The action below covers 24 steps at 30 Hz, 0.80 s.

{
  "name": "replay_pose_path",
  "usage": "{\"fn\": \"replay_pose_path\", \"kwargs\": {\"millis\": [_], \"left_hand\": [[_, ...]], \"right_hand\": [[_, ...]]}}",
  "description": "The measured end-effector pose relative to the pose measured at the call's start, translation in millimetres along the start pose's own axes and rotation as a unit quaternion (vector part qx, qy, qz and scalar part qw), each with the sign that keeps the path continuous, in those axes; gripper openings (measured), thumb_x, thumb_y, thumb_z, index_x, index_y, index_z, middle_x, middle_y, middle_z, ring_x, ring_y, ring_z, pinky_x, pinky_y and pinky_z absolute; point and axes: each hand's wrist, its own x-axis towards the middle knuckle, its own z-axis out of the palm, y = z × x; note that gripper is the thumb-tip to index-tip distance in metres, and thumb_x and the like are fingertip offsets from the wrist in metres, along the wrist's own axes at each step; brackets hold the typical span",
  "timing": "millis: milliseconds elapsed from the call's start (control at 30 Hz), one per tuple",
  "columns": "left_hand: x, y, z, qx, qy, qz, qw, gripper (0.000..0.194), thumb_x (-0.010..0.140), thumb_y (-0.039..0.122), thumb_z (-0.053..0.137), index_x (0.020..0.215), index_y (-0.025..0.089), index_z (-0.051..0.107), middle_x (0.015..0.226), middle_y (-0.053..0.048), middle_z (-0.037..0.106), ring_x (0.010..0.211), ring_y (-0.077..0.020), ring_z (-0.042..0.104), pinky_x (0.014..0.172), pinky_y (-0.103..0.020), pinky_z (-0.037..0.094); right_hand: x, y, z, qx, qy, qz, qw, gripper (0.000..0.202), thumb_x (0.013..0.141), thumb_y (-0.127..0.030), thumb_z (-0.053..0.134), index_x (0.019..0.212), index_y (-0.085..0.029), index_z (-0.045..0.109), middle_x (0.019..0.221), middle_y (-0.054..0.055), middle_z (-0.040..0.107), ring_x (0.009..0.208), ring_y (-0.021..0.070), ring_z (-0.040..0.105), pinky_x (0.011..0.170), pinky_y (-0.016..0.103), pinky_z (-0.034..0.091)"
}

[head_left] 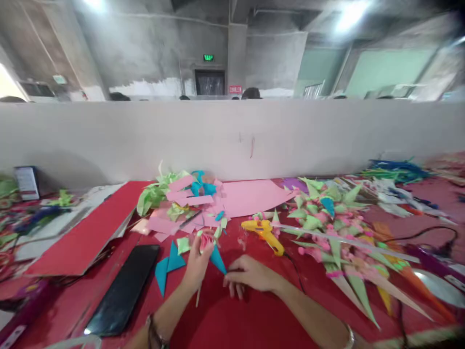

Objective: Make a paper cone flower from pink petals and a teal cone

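Note:
Low in the middle of the head view, my left hand (198,259) has its fingers closed round a small pink and green paper flower (206,241) on a thin stick (198,293). A blue paper triangle (217,260) reaches from the flower toward my right hand (244,276). The fingers of my right hand are bent together at the tip of that triangle; whether they pinch it is unclear. More blue paper triangles (176,258) lie left of my left hand. A yellow glue gun (268,235) rests on the red table (232,325), beyond my right hand.
A black phone (123,291) and a red board (90,228) lie at left. Pink paper sheets (250,196) and green crepe paper (148,199) are at the back. Many finished paper cones (336,242) pile up at right. A white partition (203,138) stands behind.

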Motion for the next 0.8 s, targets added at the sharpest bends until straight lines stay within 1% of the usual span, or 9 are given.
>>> {"fn": "replay_pose_path", "kwargs": {"millis": [100,167,267,367,467,533,567,700,800], "left_hand": [[3,3,3.8,-0.002,-0.013,-0.002,1.0,0.037,0.064,0.038,0.061,0.094,0.018,0.05,0.075,0.0,0.063,0.068,-0.0145,0.057,0.071,-0.028,0.044],[4,3,4.2,0.001,-0.023,0.003,1.0,0.045,0.065,0.035,0.061,0.104,0.018,0.047,0.077,0.0,0.063,0.07,-0.0144,0.057,0.074,-0.029,0.043],[4,2,1.4,0.013,-0.035,0.017,0.999,0.048,0.071,0.03,0.058,0.114,0.019,0.041,0.075,0.002,0.062,0.073,-0.0129,0.057,0.079,-0.028,0.041],[3,-2,-2.3,0.016,-0.053,0.024,0.998,0.052,0.073,0.028,0.058,0.119,0.02,0.037,0.075,0.002,0.062,0.076,-0.0128,0.057,0.081,-0.028,0.04],[3,-3,-4.0,-0.013,-0.082,0.047,0.995,0.058,0.071,0.032,0.06,0.122,0.021,0.035,0.085,-0.002,0.063,0.079,-0.0149,0.058,0.081,-0.031,0.041],[3,-1,-3.4,-0.037,-0.097,0.057,0.993,0.063,0.069,0.036,0.061,0.124,0.022,0.032,0.095,-0.004,0.061,0.079,-0.0159,0.059,0.076,-0.031,0.044],[3,1,-2.6,-0.044,-0.102,0.061,0.992,0.065,0.069,0.036,0.062,0.125,0.023,0.031,0.096,-0.005,0.06,0.077,-0.0159,0.059,0.073,-0.031,0.045],[1,14,2.7,-0.03,-0.107,0.089,0.99,0.068,0.07,0.026,0.061,0.128,0.022,0.027,0.077,0.001,0.061,0.069,-0.0135,0.057,0.069,-0.029,0.045],[-2,22,6.5,0.017,-0.102,0.098,0.99,0.071,0.07,0.019,0.06,0.131,0.024,0.023,0.069,0.004,0.058,0.063,-0.0104,0.053,0.065,-0.025,0.043]], "right_hand": [[1,1,1,0.0,0.021,-0.012,1.0,0.035,0.07,-0.045,0.054,0.069,-0.01,0.057,0.052,0.0,0.058,0.038,0.0069,0.052,0.039,0.018,0.039],[2,2,3,-0.005,0.041,-0.026,0.999,0.036,0.07,-0.046,0.054,0.069,-0.01,0.058,0.051,-0.001,0.057,0.039,0.0069,0.052,0.039,0.018,0.039],[3,3,6,-0.018,0.068,-0.047,0.996,0.037,0.07,-0.047,0.055,0.069,-0.01,0.059,0.05,-0.001,0.056,0.04,0.0067,0.051,0.04,0.018,0.04],[4,4,7,-0.025,0.077,-0.057,0.995,0.039,0.068,-0.049,0.057,0.071,-0.01,0.061,0.051,-0.001,0.057,0.04,0.0065,0.051,0.041,0.018,0.041],[4,3,9,-0.033,0.089,-0.062,0.994,0.04,0.067,-0.05,0.058,0.072,-0.01,0.062,0.053,0.0,0.058,0.041,0.0067,0.051,0.042,0.018,0.041],[4,3,11,-0.041,0.103,-0.069,0.991,0.041,0.068,-0.051,0.056,0.071,-0.01,0.061,0.053,0.0,0.057,0.041,0.0068,0.051,0.041,0.018,0.04],[3,2,13,-0.046,0.111,-0.075,0.99,0.041,0.07,-0.051,0.055,0.071,-0.011,0.06,0.054,0.0,0.057,0.041,0.0068,0.05,0.041,0.018,0.039],[-1,1,19,-0.072,0.144,-0.107,0.981,0.038,0.072,-0.05,0.052,0.067,-0.012,0.058,0.053,-0.001,0.055,0.044,0.0067,0.049,0.046,0.019,0.04],[-3,-1,20,-0.097,0.144,-0.124,0.977,0.035,0.074,-0.046,0.053,0.061,-0.013,0.056,0.053,-0.002,0.053,0.046,0.0068,0.049,0.049,0.019,0.041]]}}
